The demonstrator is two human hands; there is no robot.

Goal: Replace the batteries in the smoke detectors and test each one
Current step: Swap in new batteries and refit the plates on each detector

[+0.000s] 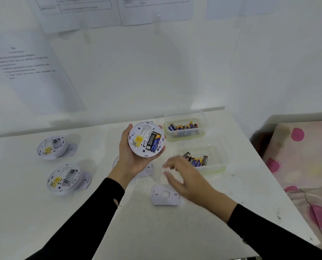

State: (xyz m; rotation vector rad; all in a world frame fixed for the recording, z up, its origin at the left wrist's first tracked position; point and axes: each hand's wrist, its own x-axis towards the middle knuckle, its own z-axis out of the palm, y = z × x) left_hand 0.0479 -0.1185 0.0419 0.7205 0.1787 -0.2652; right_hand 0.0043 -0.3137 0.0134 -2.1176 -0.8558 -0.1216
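My left hand (130, 156) holds a round white smoke detector (146, 139) above the table, back side up, with two batteries seated in its open compartment and a yellow label beside them. My right hand (186, 177) hovers blurred over the table, fingers apart, holding nothing, just above a loose white mounting plate (165, 196). Two more detectors lie back up at the left, one farther (52, 147), one nearer (63, 179), each on its plate with an empty compartment. Another plate (149, 170) is partly hidden under my left wrist.
Two clear plastic tubs with green rims hold several batteries: the far tub (184, 126) by the wall and the near tub (203, 160) right of my hands. Printed sheets hang on the white wall. A pink spotted cloth (304, 160) lies beyond the table's right edge.
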